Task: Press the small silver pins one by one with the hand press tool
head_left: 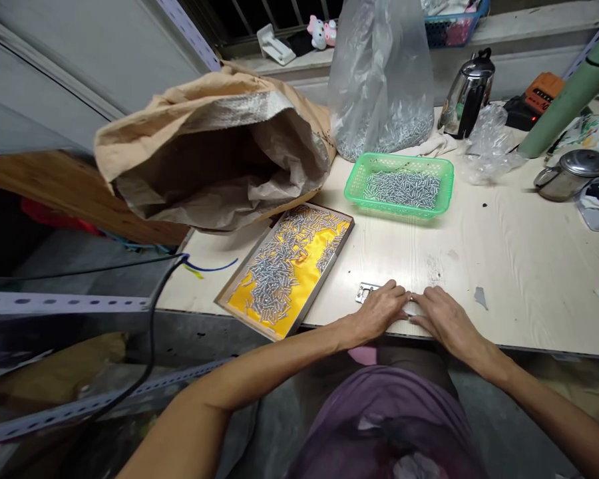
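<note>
At the table's front edge my left hand and my right hand face each other, fingertips pinched close together. A small shiny bit of metal shows between the fingertips; its kind is too small to make out. A slotted silver metal plate sticks out behind the left hand's knuckles, partly covered by that hand. I cannot tell if it is gripped or just lying there. Left of the hands is a shallow tray with a yellow lining, strewn with small silver screw-like pins.
A green basket holds more pins. Behind are a large paper sack lying open and a clear plastic bag of metal pieces. A kettle, a green flask and a steel cup stand to the right.
</note>
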Motion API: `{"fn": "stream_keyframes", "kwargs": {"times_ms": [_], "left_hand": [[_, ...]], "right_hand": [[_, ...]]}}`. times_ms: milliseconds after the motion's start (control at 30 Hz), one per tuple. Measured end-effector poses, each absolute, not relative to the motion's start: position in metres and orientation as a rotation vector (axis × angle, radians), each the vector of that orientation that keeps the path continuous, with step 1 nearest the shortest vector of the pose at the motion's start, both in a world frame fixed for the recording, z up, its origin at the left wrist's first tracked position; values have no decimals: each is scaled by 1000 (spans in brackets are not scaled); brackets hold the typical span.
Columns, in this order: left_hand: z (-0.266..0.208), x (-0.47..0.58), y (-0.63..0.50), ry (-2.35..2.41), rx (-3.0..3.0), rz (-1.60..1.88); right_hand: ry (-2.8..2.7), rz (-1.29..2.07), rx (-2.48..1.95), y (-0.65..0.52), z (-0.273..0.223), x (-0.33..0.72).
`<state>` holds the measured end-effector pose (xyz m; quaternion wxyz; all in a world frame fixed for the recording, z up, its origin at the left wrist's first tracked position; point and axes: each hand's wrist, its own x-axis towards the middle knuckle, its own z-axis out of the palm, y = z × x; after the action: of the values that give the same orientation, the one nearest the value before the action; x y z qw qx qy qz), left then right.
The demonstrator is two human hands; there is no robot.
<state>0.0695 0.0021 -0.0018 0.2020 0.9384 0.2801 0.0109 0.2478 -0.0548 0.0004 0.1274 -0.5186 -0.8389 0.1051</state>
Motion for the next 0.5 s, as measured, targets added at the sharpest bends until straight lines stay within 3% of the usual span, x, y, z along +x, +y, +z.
{"fn": "stream_keyframes", "kwargs": {"times_ms": [233, 400, 500], "left_hand": [[-23, 65, -48, 778, 2647, 370], [-24, 70, -69, 804, 2576, 376], [-20, 71, -68, 819, 2517, 339]], "right_hand": [[-2413, 236, -1619, -32, -6, 269], [-2458, 94, -1792, 10, 13, 264], [-2592, 103, -1633, 15, 26, 234]]}}
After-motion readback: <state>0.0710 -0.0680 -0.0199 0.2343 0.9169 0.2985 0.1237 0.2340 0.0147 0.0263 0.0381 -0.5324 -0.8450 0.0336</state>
